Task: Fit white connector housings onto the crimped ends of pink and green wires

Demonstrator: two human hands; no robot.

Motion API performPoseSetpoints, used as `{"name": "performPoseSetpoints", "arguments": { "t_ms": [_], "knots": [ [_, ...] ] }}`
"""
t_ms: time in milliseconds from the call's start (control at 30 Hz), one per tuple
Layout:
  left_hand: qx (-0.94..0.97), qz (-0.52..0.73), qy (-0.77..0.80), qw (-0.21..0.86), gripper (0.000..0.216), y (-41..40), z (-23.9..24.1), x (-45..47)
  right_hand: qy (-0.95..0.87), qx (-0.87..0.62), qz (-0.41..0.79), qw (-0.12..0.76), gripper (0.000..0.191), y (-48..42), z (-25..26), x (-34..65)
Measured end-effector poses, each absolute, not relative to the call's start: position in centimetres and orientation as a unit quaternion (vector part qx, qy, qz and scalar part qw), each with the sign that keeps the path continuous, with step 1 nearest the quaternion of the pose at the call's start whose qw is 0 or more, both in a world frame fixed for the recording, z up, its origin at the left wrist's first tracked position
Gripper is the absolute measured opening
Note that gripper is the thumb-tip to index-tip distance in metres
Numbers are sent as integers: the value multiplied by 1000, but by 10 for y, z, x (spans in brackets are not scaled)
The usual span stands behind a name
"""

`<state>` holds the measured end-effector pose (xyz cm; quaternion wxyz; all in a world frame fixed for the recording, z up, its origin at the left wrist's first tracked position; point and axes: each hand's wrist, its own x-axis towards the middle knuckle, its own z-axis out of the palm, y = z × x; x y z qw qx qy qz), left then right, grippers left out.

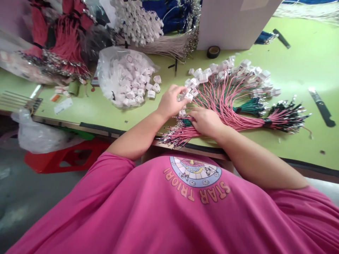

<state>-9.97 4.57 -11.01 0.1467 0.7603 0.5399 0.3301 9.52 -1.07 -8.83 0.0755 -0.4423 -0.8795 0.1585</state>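
Note:
My left hand pinches a small white plastic connector housing between thumb and fingers. Just to the right, my right hand is closed over the wires, its fingertips bunched together at a wire close to that housing. Under and beside it runs a bundle of pink wires, bound with black tape toward the right, with metal terminals at its near left end. Behind lie green wires and many white connectors fitted on pink and green wires. The exact wire in my right fingers is partly hidden.
A clear plastic bag spills white housings to the left. At the back stand a pale box, a black tape roll and hanging pink wire bundles. A knife lies at right. A red stool sits below the table.

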Motion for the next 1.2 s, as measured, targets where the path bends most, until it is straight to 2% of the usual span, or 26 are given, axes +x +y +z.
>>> {"name": "performPoseSetpoints", "arguments": {
  "t_ms": [67,167,233,367,567,667,967,1200],
  "knots": [
    [734,366,530,216,40,48,-110,-107,-872,-450,173,87,30,-7,-89,94],
    [695,402,478,357,32,46,-103,-123,-843,-449,231,187,19,1,-89,100],
    [675,400,442,435,31,41,-94,-131,-808,-450,290,247,18,5,-89,106],
    [646,375,400,530,44,30,-81,-131,-737,-448,403,305,17,7,-84,113],
    [609,339,381,607,45,23,-81,-116,-709,-467,399,348,24,-1,-76,114],
    [609,329,388,608,48,21,-86,-112,-698,-479,396,355,24,-3,-75,113],
    [591,318,376,638,71,21,-91,-110,-709,-504,316,380,23,-5,-77,110],
    [585,266,370,671,48,19,-87,-112,-709,-503,310,385,26,-5,-78,110]
  ]
}}
